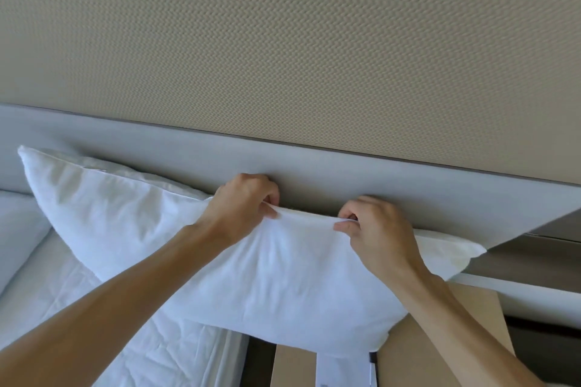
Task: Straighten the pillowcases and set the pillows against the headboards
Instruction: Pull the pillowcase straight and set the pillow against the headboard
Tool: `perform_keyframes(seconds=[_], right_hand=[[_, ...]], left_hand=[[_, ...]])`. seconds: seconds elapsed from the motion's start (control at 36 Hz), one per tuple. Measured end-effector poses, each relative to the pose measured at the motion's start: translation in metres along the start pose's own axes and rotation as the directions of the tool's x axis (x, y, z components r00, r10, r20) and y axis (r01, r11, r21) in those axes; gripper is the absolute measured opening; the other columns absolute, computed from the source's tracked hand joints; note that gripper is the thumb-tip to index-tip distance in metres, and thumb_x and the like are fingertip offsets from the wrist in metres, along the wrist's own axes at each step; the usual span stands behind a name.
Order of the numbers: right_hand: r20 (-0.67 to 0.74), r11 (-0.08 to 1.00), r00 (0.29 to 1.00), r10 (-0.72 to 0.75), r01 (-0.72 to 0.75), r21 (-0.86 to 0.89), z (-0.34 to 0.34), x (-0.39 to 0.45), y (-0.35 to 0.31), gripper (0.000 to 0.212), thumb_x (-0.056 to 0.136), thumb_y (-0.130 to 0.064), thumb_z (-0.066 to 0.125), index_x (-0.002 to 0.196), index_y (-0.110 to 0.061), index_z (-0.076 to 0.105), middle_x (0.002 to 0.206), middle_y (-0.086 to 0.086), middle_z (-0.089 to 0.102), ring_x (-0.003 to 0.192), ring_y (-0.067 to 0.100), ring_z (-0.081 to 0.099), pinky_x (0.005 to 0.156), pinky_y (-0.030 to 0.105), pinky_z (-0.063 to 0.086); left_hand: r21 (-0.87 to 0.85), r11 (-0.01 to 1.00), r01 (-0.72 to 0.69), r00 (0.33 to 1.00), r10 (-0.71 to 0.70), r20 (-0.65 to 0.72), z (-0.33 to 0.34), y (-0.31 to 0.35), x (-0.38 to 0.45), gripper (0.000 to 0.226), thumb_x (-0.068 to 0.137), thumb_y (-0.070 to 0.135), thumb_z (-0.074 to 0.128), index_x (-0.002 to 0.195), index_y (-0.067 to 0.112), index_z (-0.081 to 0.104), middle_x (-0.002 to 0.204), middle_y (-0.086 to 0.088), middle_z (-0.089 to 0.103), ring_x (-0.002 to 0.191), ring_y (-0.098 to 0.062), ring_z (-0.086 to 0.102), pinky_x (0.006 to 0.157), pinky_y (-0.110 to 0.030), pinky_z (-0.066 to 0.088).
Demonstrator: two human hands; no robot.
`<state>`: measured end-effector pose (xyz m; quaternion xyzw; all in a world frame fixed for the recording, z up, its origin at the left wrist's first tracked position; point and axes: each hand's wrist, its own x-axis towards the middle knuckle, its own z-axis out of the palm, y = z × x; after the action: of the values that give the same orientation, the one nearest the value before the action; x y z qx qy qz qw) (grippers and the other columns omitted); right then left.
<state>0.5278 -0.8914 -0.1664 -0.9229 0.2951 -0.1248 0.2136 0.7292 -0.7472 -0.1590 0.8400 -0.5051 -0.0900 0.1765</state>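
Observation:
A white pillow (276,280) in a white pillowcase leans against the grey headboard (408,185), its right part overhanging the bed's edge. My left hand (242,207) pinches the pillowcase's top edge near the middle. My right hand (374,229) pinches the same edge a little to the right, and the cloth is stretched taut between the two hands. The pillow's left corner (28,154) points up along the headboard.
A second white pillow (19,229) lies at the far left on the white sheet (94,308). A brown cardboard box (424,355) stands beside the bed under the pillow's right end. A textured beige wall (283,41) rises above the headboard, and a dark wooden ledge (534,258) is at right.

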Motion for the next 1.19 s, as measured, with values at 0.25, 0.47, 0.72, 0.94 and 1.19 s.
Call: perform_keyframes(seconds=[0.25, 0.47, 0.72, 0.94, 1.19], right_hand=[[0.108, 1.0, 0.994, -0.012, 0.013, -0.012, -0.012, -0.01, 0.031, 0.018, 0.081, -0.042, 0.073, 0.087, -0.028, 0.063, 0.083, -0.015, 0.059, 0.08, 0.005, 0.052, 0.061, 0.021, 0.033], [0.041, 0.997, 0.999, 0.035, -0.032, -0.064, -0.026, -0.021, 0.054, 0.018, 0.086, -0.034, 0.071, 0.075, -0.022, 0.063, 0.072, -0.014, 0.055, 0.076, 0.013, 0.055, 0.063, 0.029, 0.036], [0.045, 0.997, 0.997, -0.055, 0.053, 0.047, -0.038, -0.03, 0.07, 0.016, 0.081, -0.034, 0.076, 0.08, -0.021, 0.067, 0.078, -0.016, 0.056, 0.081, 0.006, 0.051, 0.07, 0.025, 0.041], [-0.005, 0.994, 1.0, 0.0, -0.001, -0.105, -0.056, -0.05, 0.109, 0.016, 0.082, -0.022, 0.077, 0.073, -0.016, 0.066, 0.074, -0.01, 0.059, 0.071, 0.014, 0.054, 0.062, 0.027, 0.035], [-0.062, 0.999, 0.998, 0.026, -0.023, 0.047, -0.064, -0.046, 0.112, 0.014, 0.084, -0.025, 0.075, 0.075, -0.021, 0.065, 0.076, -0.015, 0.054, 0.079, 0.007, 0.05, 0.067, 0.026, 0.041]], left_hand=[[-0.065, 0.998, 0.017, 0.992, -0.009, 0.125, 0.008, 0.027, -0.001, 0.033, 0.072, 0.046, 0.078, 0.1, 0.032, 0.066, 0.094, 0.018, 0.061, 0.088, -0.007, 0.06, 0.078, -0.034, 0.052], [0.078, 0.995, -0.057, 0.995, 0.051, 0.087, 0.03, 0.064, 0.006, 0.007, 0.084, 0.03, 0.068, 0.087, 0.025, 0.064, 0.085, 0.015, 0.054, 0.092, -0.02, 0.06, 0.062, -0.028, 0.029], [-0.071, 0.997, -0.038, 0.999, 0.036, -0.031, 0.041, 0.065, 0.0, 0.009, 0.081, 0.029, 0.075, 0.079, 0.023, 0.069, 0.08, 0.017, 0.055, 0.075, -0.013, 0.058, 0.062, -0.03, 0.046], [-0.076, 0.987, -0.139, 0.973, 0.151, 0.175, 0.063, 0.114, 0.01, 0.02, 0.08, 0.045, 0.071, 0.09, 0.029, 0.069, 0.091, 0.013, 0.056, 0.09, -0.017, 0.058, 0.067, -0.028, 0.04], [-0.187, 0.98, -0.062, 0.997, 0.068, 0.025, 0.062, 0.119, 0.022, 0.019, 0.073, 0.027, 0.081, 0.066, 0.015, 0.068, 0.068, 0.008, 0.054, 0.067, -0.018, 0.055, 0.064, -0.04, 0.05]])
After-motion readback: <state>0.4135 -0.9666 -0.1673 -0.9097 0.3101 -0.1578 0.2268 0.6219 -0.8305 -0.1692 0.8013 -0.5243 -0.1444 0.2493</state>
